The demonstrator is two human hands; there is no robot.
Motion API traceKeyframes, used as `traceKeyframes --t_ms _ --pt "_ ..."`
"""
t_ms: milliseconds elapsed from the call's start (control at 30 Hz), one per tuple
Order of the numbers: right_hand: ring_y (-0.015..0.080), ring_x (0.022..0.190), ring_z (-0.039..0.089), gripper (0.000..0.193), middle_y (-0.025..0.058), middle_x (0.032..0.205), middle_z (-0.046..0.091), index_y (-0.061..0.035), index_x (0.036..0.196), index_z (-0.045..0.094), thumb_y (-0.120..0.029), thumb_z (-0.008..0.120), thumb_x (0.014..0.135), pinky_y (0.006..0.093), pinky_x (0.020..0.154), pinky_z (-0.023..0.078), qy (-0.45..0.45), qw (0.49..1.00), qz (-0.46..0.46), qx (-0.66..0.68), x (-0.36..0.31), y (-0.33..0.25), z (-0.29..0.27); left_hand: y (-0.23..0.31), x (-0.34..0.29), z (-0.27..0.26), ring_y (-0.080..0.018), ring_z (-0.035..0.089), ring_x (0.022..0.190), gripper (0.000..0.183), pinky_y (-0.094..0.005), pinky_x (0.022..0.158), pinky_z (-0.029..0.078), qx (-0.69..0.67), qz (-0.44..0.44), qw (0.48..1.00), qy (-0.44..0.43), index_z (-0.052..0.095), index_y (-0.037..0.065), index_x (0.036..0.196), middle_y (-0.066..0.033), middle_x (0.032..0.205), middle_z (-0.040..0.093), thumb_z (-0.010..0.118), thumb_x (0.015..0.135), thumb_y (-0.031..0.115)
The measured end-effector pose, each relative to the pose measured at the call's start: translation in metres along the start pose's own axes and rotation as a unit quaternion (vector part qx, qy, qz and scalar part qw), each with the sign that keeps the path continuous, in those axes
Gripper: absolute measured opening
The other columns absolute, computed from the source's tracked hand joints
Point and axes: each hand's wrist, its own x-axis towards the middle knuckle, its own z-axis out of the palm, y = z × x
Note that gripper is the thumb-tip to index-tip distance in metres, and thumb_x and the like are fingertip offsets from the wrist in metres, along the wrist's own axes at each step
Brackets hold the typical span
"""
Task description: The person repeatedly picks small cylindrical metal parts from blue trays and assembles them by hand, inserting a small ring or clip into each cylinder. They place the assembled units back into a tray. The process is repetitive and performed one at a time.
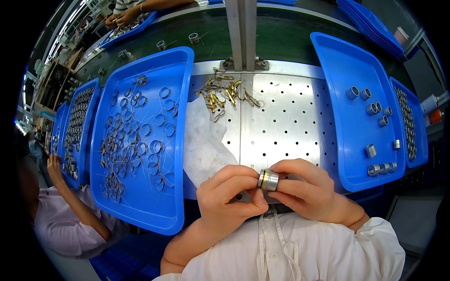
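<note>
Between my two hands, close to my body, is a short silver metal cylinder (268, 180) with a yellow band around it. My left hand (229, 192) pinches its left end with thumb and fingers. The right end sits in the fingers of my right hand (304, 187). Just left of it, a crumpled white sheet (206, 145) lies on the perforated metal tabletop (290, 126). Beyond the sheet is a small heap of brass-coloured curved strips (229, 93).
On the left, a blue tray (179, 206) holds many thin rings with wires. The right blue tray (356, 154) has several metal cylinders. A metal post (241, 37) rises behind. Co-workers' hands (124, 18) are at the far left, and another person (70, 215) sits left.
</note>
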Motion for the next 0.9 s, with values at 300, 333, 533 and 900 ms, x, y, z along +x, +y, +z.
traceKeyframes --t_ms 300,333,533,900 --pt "0.0287 0.079 0.061 0.028 0.0175 0.097 0.058 0.0042 0.090 0.060 -0.002 0.073 0.067 0.0333 0.067 0.052 -0.017 0.995 -0.081 -0.051 0.0036 0.0047 -0.0045 -0.0014 0.0007 -0.0023 -0.0114 0.060 0.058 0.018 -0.0208 0.050 0.046 -0.065 -0.070 0.995 -0.007 0.061 -0.001 0.075 -0.0074 0.081 0.062 0.069 0.059 -0.006" --pt "0.0291 0.079 0.061 0.028 0.0178 0.097 0.058 0.0044 0.090 0.059 -0.002 0.072 0.067 0.0338 0.068 0.052 -0.027 0.994 -0.091 -0.056 0.0034 0.0053 -0.0052 -0.0015 0.0006 -0.0035 -0.0113 0.060 0.058 0.019 -0.0207 0.050 0.046 -0.064 -0.066 0.996 -0.012 0.061 -0.001 0.075 -0.0074 0.081 0.062 0.068 0.059 -0.007" --pt "0.0273 0.079 0.061 0.030 0.0159 0.098 0.058 0.0024 0.091 0.060 -0.003 0.074 0.066 0.0322 0.067 0.051 -0.009 1.000 0.021 0.007 0.0028 -0.0016 -0.0015 -0.0014 0.0000 -0.0028 -0.0111 0.060 0.058 0.019 -0.0206 0.051 0.047 -0.045 -0.023 0.999 -0.017 0.062 -0.001 0.077 -0.0071 0.082 0.062 0.068 0.060 -0.008" --pt "0.0258 0.076 0.060 0.027 0.0144 0.097 0.059 0.0011 0.089 0.061 -0.003 0.075 0.066 0.0300 0.063 0.051 0.006 0.998 -0.038 -0.041 0.0012 0.0025 0.0010 -0.0023 -0.0013 0.0010 -0.0122 0.059 0.057 0.021 -0.0216 0.051 0.049 -0.009 -0.004 1.000 0.001 0.062 0.000 0.076 -0.0075 0.082 0.062 0.069 0.057 -0.005"
